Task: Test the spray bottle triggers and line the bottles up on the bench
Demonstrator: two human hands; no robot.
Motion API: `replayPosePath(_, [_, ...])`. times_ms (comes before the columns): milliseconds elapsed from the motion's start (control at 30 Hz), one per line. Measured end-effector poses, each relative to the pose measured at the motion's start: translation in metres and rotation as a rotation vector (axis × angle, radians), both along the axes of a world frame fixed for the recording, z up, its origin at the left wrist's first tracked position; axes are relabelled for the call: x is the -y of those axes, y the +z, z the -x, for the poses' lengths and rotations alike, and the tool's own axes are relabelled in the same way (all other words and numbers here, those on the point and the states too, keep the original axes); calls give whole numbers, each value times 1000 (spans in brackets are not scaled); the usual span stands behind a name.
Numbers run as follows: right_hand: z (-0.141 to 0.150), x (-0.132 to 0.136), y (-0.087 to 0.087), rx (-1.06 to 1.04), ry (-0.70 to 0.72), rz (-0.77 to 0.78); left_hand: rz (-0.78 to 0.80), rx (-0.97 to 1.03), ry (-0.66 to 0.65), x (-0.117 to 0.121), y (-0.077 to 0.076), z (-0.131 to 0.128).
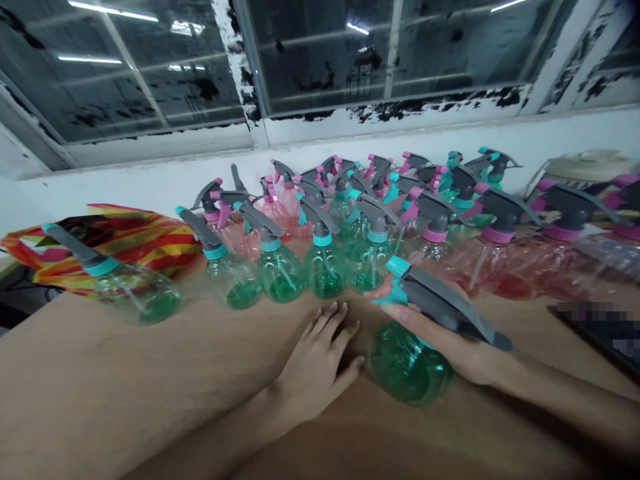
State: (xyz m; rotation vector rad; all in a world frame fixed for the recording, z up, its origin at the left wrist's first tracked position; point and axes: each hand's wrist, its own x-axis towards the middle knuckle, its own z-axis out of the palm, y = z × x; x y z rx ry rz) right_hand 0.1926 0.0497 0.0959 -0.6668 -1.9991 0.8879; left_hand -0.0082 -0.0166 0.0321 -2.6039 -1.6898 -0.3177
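Note:
My right hand is closed around the neck of a green spray bottle with a teal and grey trigger head. One finger lies near the teal trigger, and the bottle is slightly tilted, close over the wooden table. To its left, my left hand rests palm down on the wood, fingers spread, with nothing in it. Just beyond its fingertips stands another green spray bottle. Whether the held bottle touches the table is hard to tell.
Several green and pink spray bottles stand in rows, with a pink one in front right. A separate green bottle leans at left beside a red and yellow bag. A dark flat device lies at right. Windows rise behind.

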Motion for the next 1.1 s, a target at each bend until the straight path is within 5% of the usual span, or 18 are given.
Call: replayPosePath(1100, [1,-1,-4,-37,18,-27,12,-4,0,0,2,0])
